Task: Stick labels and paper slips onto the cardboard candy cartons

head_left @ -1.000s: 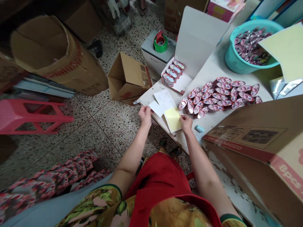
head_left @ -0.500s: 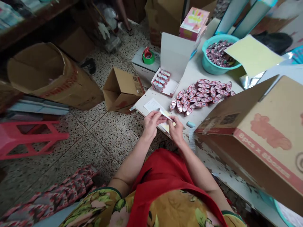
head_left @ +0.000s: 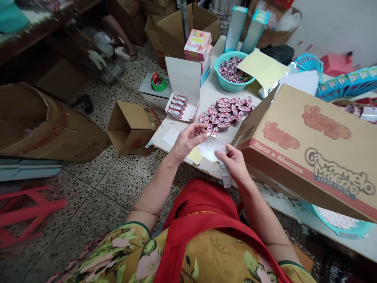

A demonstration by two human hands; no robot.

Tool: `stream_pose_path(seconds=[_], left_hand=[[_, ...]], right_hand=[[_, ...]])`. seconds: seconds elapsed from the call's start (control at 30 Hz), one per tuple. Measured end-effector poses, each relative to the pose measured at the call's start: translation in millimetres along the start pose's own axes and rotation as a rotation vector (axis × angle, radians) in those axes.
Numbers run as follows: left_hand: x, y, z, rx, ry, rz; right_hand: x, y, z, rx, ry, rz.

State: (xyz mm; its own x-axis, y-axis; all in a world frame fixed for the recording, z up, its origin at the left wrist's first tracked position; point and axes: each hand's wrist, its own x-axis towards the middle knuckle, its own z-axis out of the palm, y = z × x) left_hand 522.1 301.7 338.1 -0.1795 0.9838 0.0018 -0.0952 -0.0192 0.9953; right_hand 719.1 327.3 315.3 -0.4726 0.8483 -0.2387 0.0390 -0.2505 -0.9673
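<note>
A white slip of paper (head_left: 209, 149) with lines of print is stretched between my hands, slightly curled, just above the table's front edge. My left hand (head_left: 187, 142) pinches its upper left side between thumb and fingers. On the other side my right hand (head_left: 235, 162) grips the lower right part, thumb on top. Beneath the slip, a yellow piece of paper (head_left: 194, 156) and a white sheet (head_left: 171, 137) lie on the table. Just beyond my hands, many pink foil-wrapped pieces (head_left: 225, 112) stand grouped together.
An open white box (head_left: 183, 80) holds several wrapped pieces at the table's left corner. Behind are a turquoise basin (head_left: 232, 83) of small pieces and stacked pink boxes (head_left: 198, 44). A large carton (head_left: 294, 137) blocks the right side. An open carton (head_left: 132, 129) stands left of the table.
The slip, seen nearly edge-on before, now faces up with its print showing. My hands have moved slightly apart. The view has turned to the right, showing more of the large carton.
</note>
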Motion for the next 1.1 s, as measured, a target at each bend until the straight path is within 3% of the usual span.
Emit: stream_pose_path(seconds=[0.1,0.27,0.43,0.53,0.73,0.9,1.1], left_hand=[[3.6,7.9,22.5,0.095,-0.056,0.022],[-2.2,24.0,65.9,0.108,0.155,0.085],[-27.7,35.6,138.9,0.051,0.213,0.134],[-41.4,28.1,190.2,0.039,0.123,0.068],[-47.8,6.8,297.2,0.174,-0.232,-0.107],[-28.2,-2.1,370.7,0.349,-0.297,-0.016],[-1.0,-13.1,421.8,0.591,-0.278,0.085]], right_hand=[[-15.3,-4.1,-12.4,-0.008,0.023,-0.082],[-48.3,-22.2,-38.2,0.148,0.130,-0.158],[-101.4,-41.5,-90.3,0.045,0.349,-0.247],[-143.7,-41.4,-136.6,-0.082,0.482,-0.269],[-221.5,-29.7,-232.8,-0.278,0.709,-0.164],[-233.2,-18.6,-305.1,-0.252,0.759,-0.088],[-215.3,-5.8,-364.1,-0.193,0.752,-0.121]])
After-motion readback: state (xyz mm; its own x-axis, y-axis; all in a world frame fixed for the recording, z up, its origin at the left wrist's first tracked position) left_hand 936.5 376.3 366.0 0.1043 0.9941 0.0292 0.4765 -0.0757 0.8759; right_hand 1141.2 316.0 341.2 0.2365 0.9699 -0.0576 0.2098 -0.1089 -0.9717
